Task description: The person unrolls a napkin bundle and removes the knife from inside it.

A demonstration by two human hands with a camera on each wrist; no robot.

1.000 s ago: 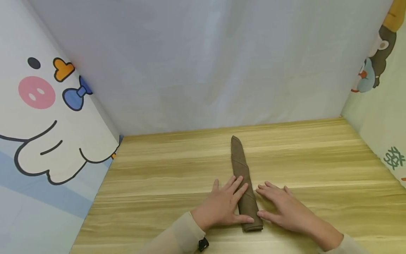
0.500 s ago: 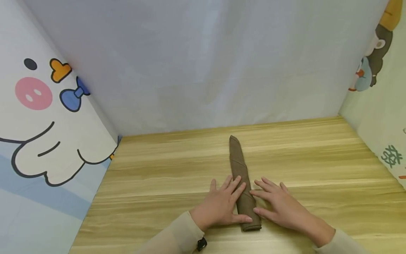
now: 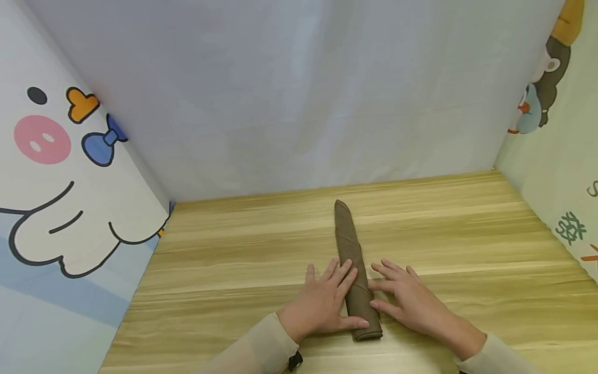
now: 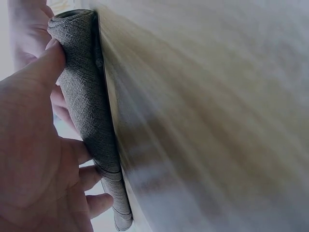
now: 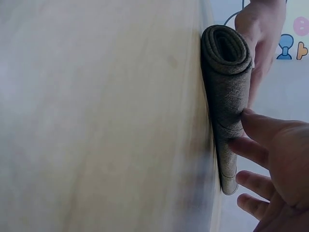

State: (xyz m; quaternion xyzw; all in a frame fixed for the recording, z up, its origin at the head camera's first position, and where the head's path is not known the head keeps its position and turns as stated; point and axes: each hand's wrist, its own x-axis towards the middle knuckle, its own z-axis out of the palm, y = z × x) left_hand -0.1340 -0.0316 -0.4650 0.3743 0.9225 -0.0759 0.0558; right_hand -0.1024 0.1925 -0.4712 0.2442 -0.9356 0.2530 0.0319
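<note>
A dark brown cloth (image 3: 348,234), rolled into a long tapering tube, lies on the wooden table. Its narrow tip points toward the back wall, and the layered spiral of its thick end shows in the right wrist view. My left hand (image 3: 320,304) rests on the roll's left side with fingers spread, the thumb across the near end. On the other side my right hand (image 3: 408,298) has its thumb and index fingertip at the roll's right edge, the other fingers extended over the table. Neither hand wraps round the cloth roll (image 5: 227,92).
The wood-grain table (image 3: 224,249) reaches back to a pale grey curtain (image 3: 303,104). A panel with a cartoon bird (image 3: 46,182) stands at the left, and a pale green printed panel (image 3: 556,171) at the right. A black band (image 3: 295,360) shows at the left sleeve.
My right hand has moved slightly left, its thumb and index fingertip coming against the cloth roll's right edge. My left hand stays on the roll. The whole head view has shifted a little.
</note>
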